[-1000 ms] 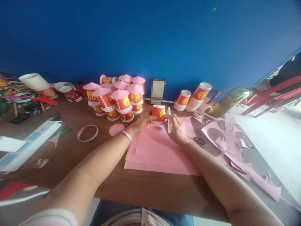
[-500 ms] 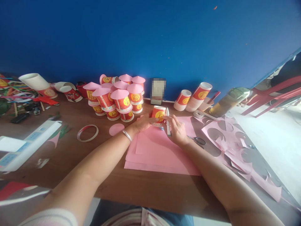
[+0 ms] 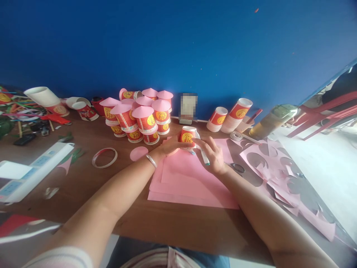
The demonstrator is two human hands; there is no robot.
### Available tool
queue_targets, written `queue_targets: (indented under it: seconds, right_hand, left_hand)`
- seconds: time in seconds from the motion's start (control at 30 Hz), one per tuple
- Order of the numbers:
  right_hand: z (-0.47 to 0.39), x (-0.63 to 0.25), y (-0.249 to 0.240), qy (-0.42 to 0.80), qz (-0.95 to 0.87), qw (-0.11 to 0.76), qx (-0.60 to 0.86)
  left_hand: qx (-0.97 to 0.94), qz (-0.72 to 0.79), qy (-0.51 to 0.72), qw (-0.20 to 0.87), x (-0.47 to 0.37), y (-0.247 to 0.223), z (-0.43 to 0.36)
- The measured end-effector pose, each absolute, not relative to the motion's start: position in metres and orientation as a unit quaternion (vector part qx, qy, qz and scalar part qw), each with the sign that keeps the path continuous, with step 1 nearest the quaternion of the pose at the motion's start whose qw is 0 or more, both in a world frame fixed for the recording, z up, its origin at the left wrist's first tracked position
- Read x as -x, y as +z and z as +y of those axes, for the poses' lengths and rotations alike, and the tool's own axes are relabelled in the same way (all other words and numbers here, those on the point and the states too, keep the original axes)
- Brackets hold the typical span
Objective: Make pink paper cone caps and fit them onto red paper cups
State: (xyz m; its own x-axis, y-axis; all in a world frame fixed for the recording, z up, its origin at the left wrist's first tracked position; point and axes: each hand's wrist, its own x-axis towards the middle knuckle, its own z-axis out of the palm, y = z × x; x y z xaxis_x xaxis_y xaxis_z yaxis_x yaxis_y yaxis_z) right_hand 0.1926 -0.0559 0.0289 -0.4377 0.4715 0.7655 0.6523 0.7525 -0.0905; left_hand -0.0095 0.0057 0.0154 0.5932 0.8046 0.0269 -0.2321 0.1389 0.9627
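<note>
My left hand (image 3: 170, 145) is closed round the left side of a red paper cup (image 3: 187, 137) with a yellow round print. The cup stands upright over a stack of pink paper sheets (image 3: 192, 186). In my right hand (image 3: 215, 156) is a white marker pen (image 3: 205, 158) with a green end, pointing down toward me. The fingertips of that hand touch the cup's right side. A pink paper disc (image 3: 138, 153) lies left of the sheets, near my left wrist.
Several cups with pink cone tops (image 3: 142, 111) stand at the back left. Tape rolls (image 3: 104, 158), scissors (image 3: 238, 168) and a power strip (image 3: 41, 167) lie around. Cut pink scraps (image 3: 281, 186) cover the right side. Stacked cups (image 3: 237, 115) and a bottle (image 3: 272, 121) are behind.
The marker in my right hand has tilted from upright to slanting, its green end now showing lower right. My right fingers have spread over the cup's side. The cup has barely moved.
</note>
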Motion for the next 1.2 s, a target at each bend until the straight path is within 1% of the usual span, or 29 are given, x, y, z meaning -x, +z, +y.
queue_targets:
  seconds: [0.17, 0.3, 0.53, 0.77, 1.03, 1.2]
  right_hand:
    - [-0.060, -0.184, 0.029, -0.128, -0.854, 0.429, 0.266]
    - [-0.059, -0.181, 0.027, -0.140, -0.859, 0.437, 0.225]
    - [-0.057, -0.185, 0.028, -0.128, -0.860, 0.439, 0.225]
    - [-0.055, -0.187, 0.024, -0.129, -0.862, 0.430, 0.235]
    - [-0.055, -0.187, 0.024, -0.154, -0.870, 0.404, 0.239]
    - [-0.056, -0.186, 0.027, -0.161, -0.868, 0.405, 0.237]
  left_hand:
    - [-0.553, 0.250, 0.382, 0.697, 0.012, 0.014, 0.006]
    - [-0.543, 0.285, 0.388, 0.688, 0.013, 0.009, 0.008]
    - [-0.560, 0.284, 0.358, 0.691, 0.011, 0.008, 0.010]
    - [-0.571, 0.283, 0.366, 0.679, 0.011, 0.006, 0.010]
    - [-0.580, 0.275, 0.361, 0.676, 0.010, 0.009, 0.008]
    - [-0.576, 0.285, 0.353, 0.680, 0.010, 0.014, 0.005]
